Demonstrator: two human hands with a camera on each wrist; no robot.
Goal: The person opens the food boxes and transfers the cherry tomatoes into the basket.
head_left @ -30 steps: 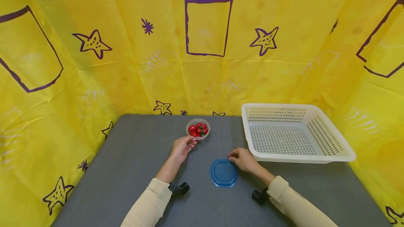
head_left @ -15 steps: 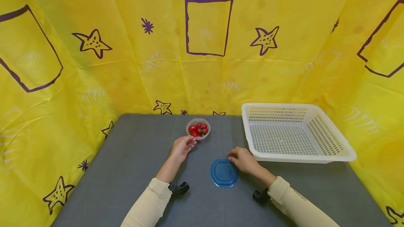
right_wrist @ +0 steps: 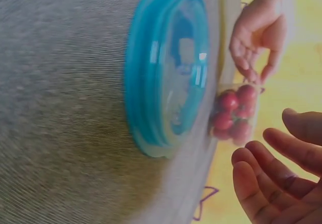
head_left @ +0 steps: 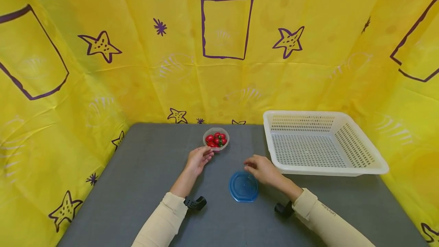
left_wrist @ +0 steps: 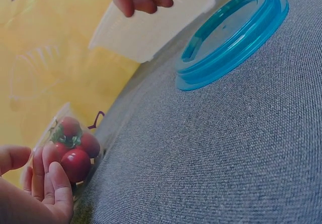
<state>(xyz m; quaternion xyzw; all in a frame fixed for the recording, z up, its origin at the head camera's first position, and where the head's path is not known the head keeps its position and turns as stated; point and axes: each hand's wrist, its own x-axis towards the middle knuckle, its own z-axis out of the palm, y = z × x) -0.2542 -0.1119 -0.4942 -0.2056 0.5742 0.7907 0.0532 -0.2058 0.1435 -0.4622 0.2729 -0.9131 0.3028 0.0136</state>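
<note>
A clear plastic container (head_left: 216,139) of small red tomatoes (left_wrist: 76,165) with green stems stands near the back of the table. My left hand (head_left: 199,160) is at its near side, fingers loosely bent and apart from the thumb; fingertips overlap the rim, and whether they touch it I cannot tell. Closer to me lies a blue lid (head_left: 243,187), flat on the cloth. Just beyond its upper right edge my right hand (head_left: 265,170) hovers with relaxed, slightly bent fingers. In the right wrist view those fingers (right_wrist: 274,171) hold nothing, and the lid (right_wrist: 146,78) is apart from them.
A white perforated plastic basket (head_left: 308,153) stands at the right rear, close beside my right hand. Grey cloth (head_left: 137,186) covers the table. Yellow printed fabric (head_left: 137,87) walls the back and both sides.
My right hand has shifted slightly left and away from me, off the lid's edge. My left hand, the container and the lid stay practically in place.
</note>
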